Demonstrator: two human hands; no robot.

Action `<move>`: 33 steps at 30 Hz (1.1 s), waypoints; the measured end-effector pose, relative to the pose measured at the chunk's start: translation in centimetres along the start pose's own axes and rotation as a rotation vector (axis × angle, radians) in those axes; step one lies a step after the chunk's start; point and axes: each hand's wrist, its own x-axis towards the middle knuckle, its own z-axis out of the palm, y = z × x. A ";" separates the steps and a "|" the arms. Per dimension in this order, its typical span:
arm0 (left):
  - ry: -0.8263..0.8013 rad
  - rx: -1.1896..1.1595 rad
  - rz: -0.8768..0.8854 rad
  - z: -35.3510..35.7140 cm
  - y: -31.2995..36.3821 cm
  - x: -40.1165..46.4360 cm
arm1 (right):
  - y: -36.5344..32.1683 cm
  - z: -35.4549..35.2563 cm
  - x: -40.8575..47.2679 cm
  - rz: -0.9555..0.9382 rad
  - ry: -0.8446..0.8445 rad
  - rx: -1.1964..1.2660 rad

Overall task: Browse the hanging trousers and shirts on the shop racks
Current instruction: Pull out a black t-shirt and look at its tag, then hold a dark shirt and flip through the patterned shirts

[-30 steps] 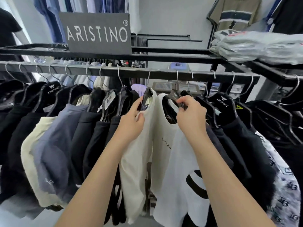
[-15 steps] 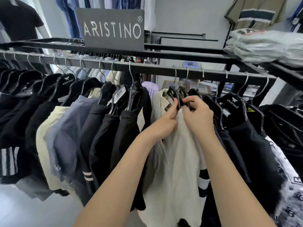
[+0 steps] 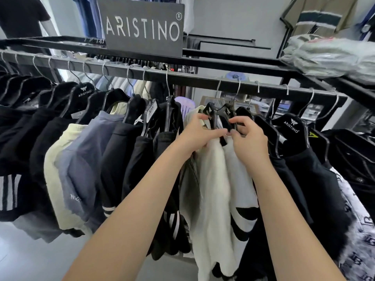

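Observation:
A black rail (image 3: 203, 81) carries a row of shirts on black hangers. At its middle hang a cream shirt (image 3: 211, 179) and, just to its right, a white shirt with black stripes (image 3: 239, 185). My left hand (image 3: 199, 134) lies against the top of the cream shirt, fingers stretched to the right and thumb up beside a hanger. My right hand (image 3: 249, 136) has its fingers curled and pinches the black hanger (image 3: 227, 110) of the white shirt at the collar. The fingertips of both hands nearly meet.
Left of my hands hang black shirts (image 3: 125, 151), a blue-grey one (image 3: 85, 159) and a pale yellow one (image 3: 54, 159). Black garments (image 3: 316, 179) and a patterned shirt (image 3: 361, 230) hang to the right. A grey brand sign (image 3: 142, 27) and bagged folded clothes (image 3: 328, 55) sit on the top shelf.
My left hand has moved right from the cream shirt's hanger toward my right hand, closing the gap between the two light shirts. The view has shifted left along the rail.

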 end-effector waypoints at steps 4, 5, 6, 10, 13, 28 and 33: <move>0.228 0.012 0.107 -3.2 -1.5 0.2 | 0.3 -0.2 0.2 0.023 0.003 0.007; 0.245 0.023 0.130 -4.2 -1.8 0.2 | 0.3 -0.1 0.2 0.033 0.007 0.012; 0.247 0.039 0.137 -4.9 -2.0 0.0 | 0.3 -0.1 0.2 0.037 0.012 0.016; 0.237 0.118 0.154 -5.6 -2.6 0.0 | 0.1 0.2 0.2 0.056 0.028 0.017; 0.247 0.192 0.197 -5.7 -3.1 0.2 | 0.0 0.6 0.2 0.077 0.035 0.085; 0.426 0.637 0.690 -2.9 -2.6 -1.3 | -2.0 5.4 -0.2 0.123 -0.172 0.320; 0.124 0.716 0.553 -1.1 -2.1 -1.9 | -1.6 3.3 -0.3 0.116 -0.211 0.248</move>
